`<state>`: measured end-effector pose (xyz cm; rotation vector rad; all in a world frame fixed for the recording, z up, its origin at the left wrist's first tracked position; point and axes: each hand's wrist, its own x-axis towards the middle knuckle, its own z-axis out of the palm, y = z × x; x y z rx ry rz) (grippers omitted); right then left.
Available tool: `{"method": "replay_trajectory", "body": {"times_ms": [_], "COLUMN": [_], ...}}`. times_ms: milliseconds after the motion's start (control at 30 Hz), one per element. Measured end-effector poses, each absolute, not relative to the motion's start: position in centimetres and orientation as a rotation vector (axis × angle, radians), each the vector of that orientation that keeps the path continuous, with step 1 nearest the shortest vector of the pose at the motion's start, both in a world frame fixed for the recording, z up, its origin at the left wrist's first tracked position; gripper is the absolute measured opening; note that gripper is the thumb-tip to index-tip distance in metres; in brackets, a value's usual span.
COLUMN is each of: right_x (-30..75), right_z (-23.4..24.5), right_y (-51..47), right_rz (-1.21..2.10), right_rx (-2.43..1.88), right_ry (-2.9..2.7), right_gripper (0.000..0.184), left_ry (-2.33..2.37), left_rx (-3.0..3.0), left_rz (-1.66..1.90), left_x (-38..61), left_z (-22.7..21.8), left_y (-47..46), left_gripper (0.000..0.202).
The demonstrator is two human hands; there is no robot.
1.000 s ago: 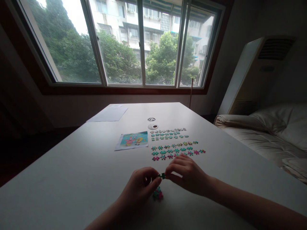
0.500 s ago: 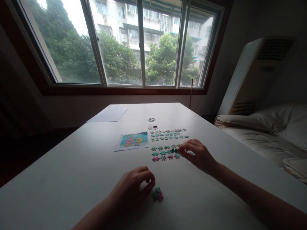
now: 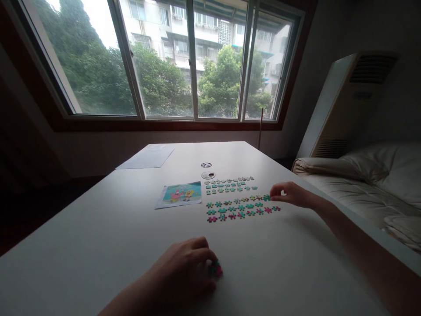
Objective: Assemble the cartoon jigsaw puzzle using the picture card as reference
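Since 0.5 s ago the right grip (image 3: 289,193) has slid away from the middle of the loose pieces to their far right end. The left grip (image 3: 184,272) has closed in over the joined cluster (image 3: 216,268), which lay just beside its fingertips before.

Far beyond both grips, a wide window (image 3: 194,61) spans the wall, with trees and a pale building outside. The white table (image 3: 115,228) carries everything the grips work on. To the right of the right grip and off the table stand a tall pale air-conditioner (image 3: 338,101) and crumpled light bedding (image 3: 362,175).

A sheet of paper (image 3: 146,157) lies at the far left corner, well apart from either grip. A cartoon picture (image 3: 179,194) lies flat ahead of the left grip. Between that picture and the right grip sit 2 blocks of puzzle pieces in tidy rows: the nearer block (image 3: 240,208), teal and pink, and the farther block (image 3: 228,184), paler. 2 small round discs (image 3: 208,174) lie just beyond the farther block.

At the right end of the nearer block, the right grip has thumb and forefinger drawn together beside a green piece (image 3: 265,198). Whether they hold it I cannot tell. Close to the person, the left grip is curled closed on the joined cluster, which rests on the table with its right edge showing past the fingertips.
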<state>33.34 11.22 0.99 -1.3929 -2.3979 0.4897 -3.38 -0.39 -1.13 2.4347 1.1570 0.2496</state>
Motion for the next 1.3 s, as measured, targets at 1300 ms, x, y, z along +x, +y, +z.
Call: {"method": "replay_trajectory", "body": {"times_ms": [1300], "right_x": [23.0], "right_z": [-0.2], "right_y": [4.5], "right_rz": [0.608], "right_rx": [-0.807], "right_ry": [-2.697], "right_gripper": [0.012], "left_ry": [1.157], "left_rx": [2.267], "left_rz": [0.375], "left_x": [-2.9], "left_z": [-2.8], "left_y": [0.3], "left_gripper": [0.009]}}
